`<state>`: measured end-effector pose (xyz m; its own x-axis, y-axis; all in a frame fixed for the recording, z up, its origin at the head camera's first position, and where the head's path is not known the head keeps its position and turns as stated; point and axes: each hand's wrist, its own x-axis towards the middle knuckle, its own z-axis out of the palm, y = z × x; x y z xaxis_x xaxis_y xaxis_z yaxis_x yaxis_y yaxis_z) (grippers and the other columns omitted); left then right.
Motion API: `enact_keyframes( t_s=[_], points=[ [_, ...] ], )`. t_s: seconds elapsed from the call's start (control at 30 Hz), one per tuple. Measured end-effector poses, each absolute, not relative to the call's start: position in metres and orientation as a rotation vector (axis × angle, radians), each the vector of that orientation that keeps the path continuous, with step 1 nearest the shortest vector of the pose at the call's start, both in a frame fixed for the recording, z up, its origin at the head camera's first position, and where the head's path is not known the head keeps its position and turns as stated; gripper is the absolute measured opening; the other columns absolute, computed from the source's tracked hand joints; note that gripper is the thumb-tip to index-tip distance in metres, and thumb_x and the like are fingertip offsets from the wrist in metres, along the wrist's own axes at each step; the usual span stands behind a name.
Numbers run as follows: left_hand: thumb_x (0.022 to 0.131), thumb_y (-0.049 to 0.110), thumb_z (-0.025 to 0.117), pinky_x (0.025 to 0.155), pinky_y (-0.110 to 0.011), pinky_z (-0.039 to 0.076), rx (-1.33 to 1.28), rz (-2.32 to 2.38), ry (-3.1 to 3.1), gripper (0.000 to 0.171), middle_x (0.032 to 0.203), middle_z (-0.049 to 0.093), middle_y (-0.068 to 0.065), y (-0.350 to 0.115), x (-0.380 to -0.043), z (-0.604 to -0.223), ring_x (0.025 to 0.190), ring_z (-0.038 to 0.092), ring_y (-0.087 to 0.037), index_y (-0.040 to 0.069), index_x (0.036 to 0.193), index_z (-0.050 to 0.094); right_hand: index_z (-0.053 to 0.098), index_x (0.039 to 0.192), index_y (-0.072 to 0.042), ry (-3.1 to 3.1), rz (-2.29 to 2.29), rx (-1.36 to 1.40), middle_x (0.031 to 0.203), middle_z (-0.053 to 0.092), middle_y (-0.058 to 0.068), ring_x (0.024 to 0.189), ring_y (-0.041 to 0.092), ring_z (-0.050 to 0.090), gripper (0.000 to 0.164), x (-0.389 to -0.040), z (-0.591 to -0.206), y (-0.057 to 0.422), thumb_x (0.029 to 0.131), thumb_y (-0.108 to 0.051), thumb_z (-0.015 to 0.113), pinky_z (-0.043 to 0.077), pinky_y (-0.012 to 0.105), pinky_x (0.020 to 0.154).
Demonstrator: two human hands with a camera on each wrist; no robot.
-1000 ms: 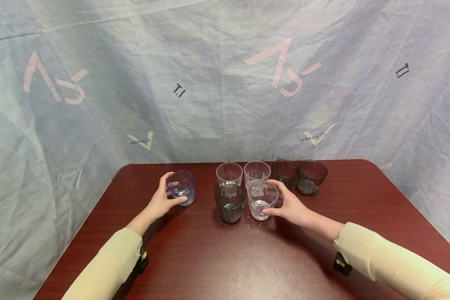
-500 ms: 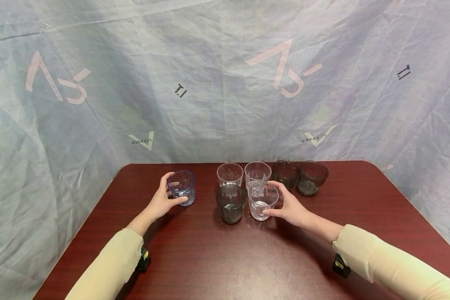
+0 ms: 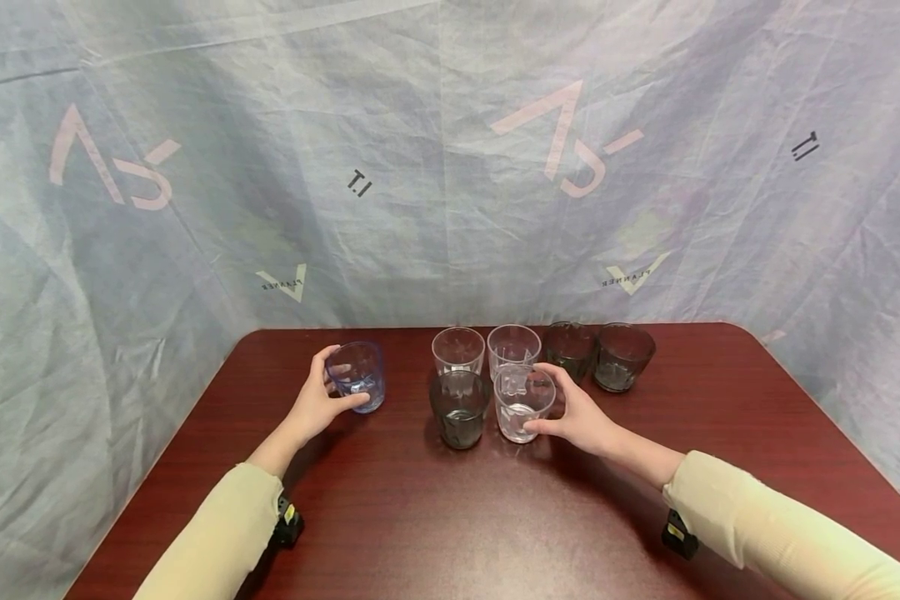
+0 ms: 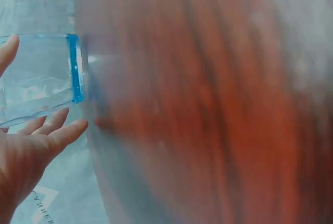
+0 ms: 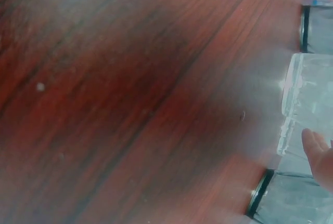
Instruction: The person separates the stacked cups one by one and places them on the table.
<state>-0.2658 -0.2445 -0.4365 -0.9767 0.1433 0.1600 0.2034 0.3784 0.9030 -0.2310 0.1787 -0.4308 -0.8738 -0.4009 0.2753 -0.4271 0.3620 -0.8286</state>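
On the left of the table, my left hand (image 3: 321, 404) holds a blue-tinted glass (image 3: 362, 379), thumb in front and fingers round the far side. The left wrist view shows this blue glass (image 4: 39, 73) with its base at the table surface. Near the middle, my right hand (image 3: 579, 412) grips a clear glass (image 3: 523, 404) from its right side. Just left of that glass stands a dark grey glass (image 3: 461, 410). In the right wrist view, part of my right hand (image 5: 323, 159) shows beside the clear glass (image 5: 312, 91).
Behind the two middle glasses stand two more clear glasses, a left one (image 3: 458, 348) and a right one (image 3: 514, 342). To their right are two dark glasses, one (image 3: 567, 346) partly behind my fingers and another (image 3: 622, 358). A grey printed cloth (image 3: 435, 208) hangs behind the reddish-brown table (image 3: 450, 533).
My left hand and the blue glass have shifted slightly to the left. My right hand stays on the clear glass, and the other glasses stand where they were.
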Motion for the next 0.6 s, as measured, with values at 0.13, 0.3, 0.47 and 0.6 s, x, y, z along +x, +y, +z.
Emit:
enact_keyframes(
  t_s=[0.13, 0.3, 0.47, 0.6],
  points=[
    [0.082, 0.009, 0.079, 0.104, -0.058, 0.035, -0.328, -1.679, -2.536, 0.095, 0.138, 0.039, -0.026, -0.244, -0.264, -0.43, 0.13, 0.04, -0.045, 0.012, 0.15, 0.014, 0.03, 0.142, 0.001, -2.569, 1.596, 0.784, 0.135, 0.047, 0.025, 0.117, 0.04, 0.053, 0.083, -0.23, -0.431, 0.179, 0.077, -0.003, 0.082, 0.049, 0.031, 0.086],
    [0.081, 0.006, 0.08, 0.101, -0.056, 0.039, -0.352, -1.698, -2.481, 0.096, 0.14, 0.038, -0.025, -0.235, -0.263, -0.412, 0.128, 0.043, -0.043, 0.012, 0.151, 0.014, 0.026, 0.143, 0.003, -2.542, 1.673, 0.802, 0.137, 0.044, 0.028, 0.12, 0.042, 0.051, 0.086, -0.23, -0.431, 0.181, 0.077, -0.001, 0.081, 0.049, 0.028, 0.088],
    [0.081, 0.0, 0.078, 0.098, -0.059, 0.04, -0.386, -1.727, -2.415, 0.095, 0.139, 0.043, -0.027, -0.216, -0.26, -0.392, 0.123, 0.046, -0.046, 0.012, 0.151, 0.015, 0.022, 0.145, 0.004, -2.499, 1.758, 0.815, 0.14, 0.04, 0.03, 0.127, 0.044, 0.043, 0.091, -0.231, -0.431, 0.183, 0.076, 0.002, 0.081, 0.044, 0.037, 0.097],
    [0.079, 0.001, 0.08, 0.095, -0.055, 0.043, -0.447, -1.751, -2.344, 0.094, 0.135, 0.05, -0.022, -0.195, -0.257, -0.38, 0.118, 0.053, -0.04, 0.013, 0.149, 0.02, 0.022, 0.146, 0.003, -2.495, 1.76, 0.799, 0.142, 0.039, 0.029, 0.13, 0.045, 0.04, 0.091, -0.231, -0.427, 0.187, 0.077, 0.001, 0.081, 0.038, 0.052, 0.101]
  ],
)
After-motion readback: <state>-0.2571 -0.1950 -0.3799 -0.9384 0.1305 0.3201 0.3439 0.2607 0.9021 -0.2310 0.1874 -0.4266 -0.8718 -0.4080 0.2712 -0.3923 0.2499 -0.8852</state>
